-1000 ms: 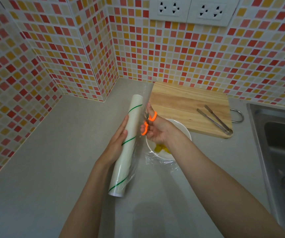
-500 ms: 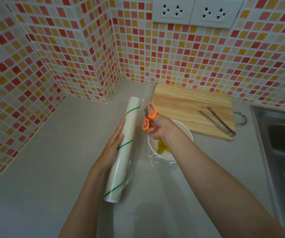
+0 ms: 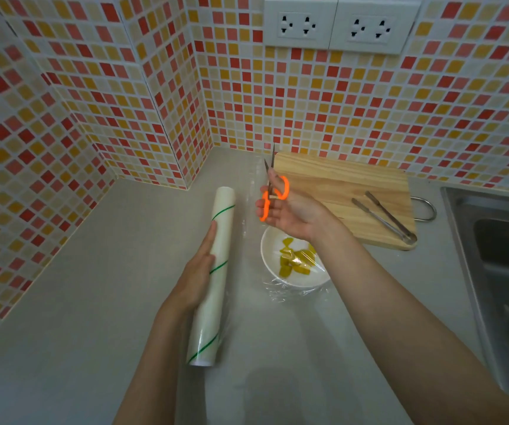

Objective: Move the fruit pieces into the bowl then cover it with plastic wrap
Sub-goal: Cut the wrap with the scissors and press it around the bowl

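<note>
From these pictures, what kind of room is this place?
Most likely a home kitchen: a steel sink set into the counter, a wooden cutting board with metal tongs on it, and a mosaic-tiled wall with power sockets.

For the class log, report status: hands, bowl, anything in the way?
Left hand flat against the wrap roll. Right hand holds scissors, blades open. Bowl holds fruit, film draped over. Nothing in the way.

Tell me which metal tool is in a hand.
The scissors, orange-handled, held by the right hand with blades apart. The tongs lie untouched on the board.
</note>
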The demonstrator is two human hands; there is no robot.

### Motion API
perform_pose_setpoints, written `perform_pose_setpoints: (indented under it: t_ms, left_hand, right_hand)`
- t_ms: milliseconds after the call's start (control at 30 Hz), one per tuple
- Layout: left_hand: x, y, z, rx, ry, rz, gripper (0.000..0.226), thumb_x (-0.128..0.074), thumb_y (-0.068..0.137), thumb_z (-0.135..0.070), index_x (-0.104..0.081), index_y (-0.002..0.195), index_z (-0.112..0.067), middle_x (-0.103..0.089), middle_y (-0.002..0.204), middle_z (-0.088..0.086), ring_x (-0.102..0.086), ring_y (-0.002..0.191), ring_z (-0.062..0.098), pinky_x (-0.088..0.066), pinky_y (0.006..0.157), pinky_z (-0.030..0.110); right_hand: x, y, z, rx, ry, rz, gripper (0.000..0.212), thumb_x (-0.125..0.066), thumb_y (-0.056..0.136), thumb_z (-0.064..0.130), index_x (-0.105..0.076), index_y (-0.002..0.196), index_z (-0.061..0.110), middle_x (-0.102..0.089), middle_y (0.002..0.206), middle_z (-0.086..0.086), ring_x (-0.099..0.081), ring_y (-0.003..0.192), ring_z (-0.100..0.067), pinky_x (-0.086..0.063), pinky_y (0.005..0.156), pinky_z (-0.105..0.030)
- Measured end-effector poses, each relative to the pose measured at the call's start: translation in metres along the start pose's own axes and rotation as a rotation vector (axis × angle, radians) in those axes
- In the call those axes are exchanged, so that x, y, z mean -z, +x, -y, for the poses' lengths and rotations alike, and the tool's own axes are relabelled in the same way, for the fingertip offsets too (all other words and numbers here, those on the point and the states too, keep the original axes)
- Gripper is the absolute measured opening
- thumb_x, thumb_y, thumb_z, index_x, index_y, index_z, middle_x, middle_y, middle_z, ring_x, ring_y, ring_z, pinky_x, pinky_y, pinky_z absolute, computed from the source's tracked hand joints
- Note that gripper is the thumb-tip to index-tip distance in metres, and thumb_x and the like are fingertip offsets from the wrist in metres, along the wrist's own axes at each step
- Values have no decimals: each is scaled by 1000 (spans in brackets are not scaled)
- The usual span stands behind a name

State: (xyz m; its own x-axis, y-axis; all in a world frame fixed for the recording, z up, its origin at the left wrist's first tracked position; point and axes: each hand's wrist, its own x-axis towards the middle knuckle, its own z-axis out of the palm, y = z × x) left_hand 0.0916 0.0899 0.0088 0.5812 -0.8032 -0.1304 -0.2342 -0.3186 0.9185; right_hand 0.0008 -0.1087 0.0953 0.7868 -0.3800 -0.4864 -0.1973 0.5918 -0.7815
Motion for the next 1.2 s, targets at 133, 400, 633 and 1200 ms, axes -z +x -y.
perform_pose_setpoints:
  t_ms: [133,400,633,1200]
  left_hand:
    - [-14,5,-3,103,327,-5,65,-37,95,-30,4,139,-54,-46,115,6,-48,101,21,-30,87,26]
    - [-35,3,-14,121,656,-115,70,-41,92,-37,3,147,-34,-42,115,13,-51,100,35,-43,77,39]
    - [-52,7,-44,-78,430,-311,56,-38,95,-32,-21,146,-15,-44,134,16,-43,121,32,-39,97,42]
    - [-110,64,-70,119,42,-63,52,-27,96,-45,-29,144,-24,-38,149,2,-32,137,22,-22,102,26]
  right_hand:
    - [33,-42,12,184,-93,-2,48,-60,65,59,-59,91,18,-64,73,-3,-63,63,-17,-45,57,-23]
    - [158,-133,-86,293,-920,-891,21,-65,81,29,-63,97,16,-62,77,-4,-62,78,-25,-40,66,-30]
    - [183,-159,-131,218,-1489,-1008,32,-77,66,4,-66,94,-2,-63,74,-27,-62,65,-45,-50,58,-46]
    - [163,-174,-119,174,-1664,-917,34,-84,57,12,-71,89,7,-66,73,-17,-64,64,-38,-45,65,-45]
